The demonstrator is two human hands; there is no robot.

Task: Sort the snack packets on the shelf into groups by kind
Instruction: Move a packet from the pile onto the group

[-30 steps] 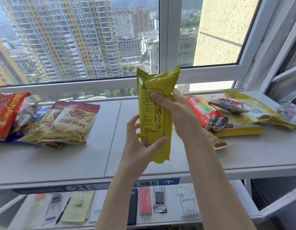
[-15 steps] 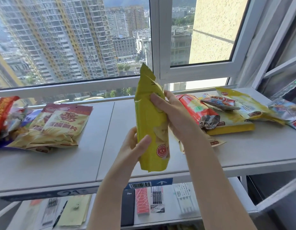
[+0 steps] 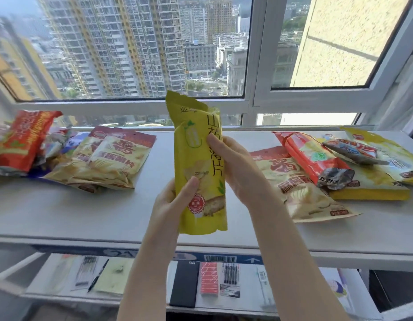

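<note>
Head view: one wide-angle look down at a white shelf under a window.
Held packet: a tall yellow-green snack packet stands upright in the air above the middle of the shelf, printed face toward the camera, touching nothing on the shelf.
Left hand: its grip is on the packet's lower part, thumb across the front, the other fingers behind.
Right hand: its grip is on the packet's right edge near the middle, fingertips on the front, palm wrapped behind.
Left group: two pale yellow chip bags with maroon tops lie overlapping on the shelf; further left a red packet lies on a crumpled silver and blue heap.
Right group: another pale yellow chip bag with a maroon top lies flat just right of the right hand; a red-orange packet with a crumpled silver end lies partly on it; behind these a yellow packet, a small flat dark-edged packet and a pale yellow bag overlap.
Lower shelf: pen packs, a black notebook, a red pack and a yellow-green sheet lie in a row.
</note>
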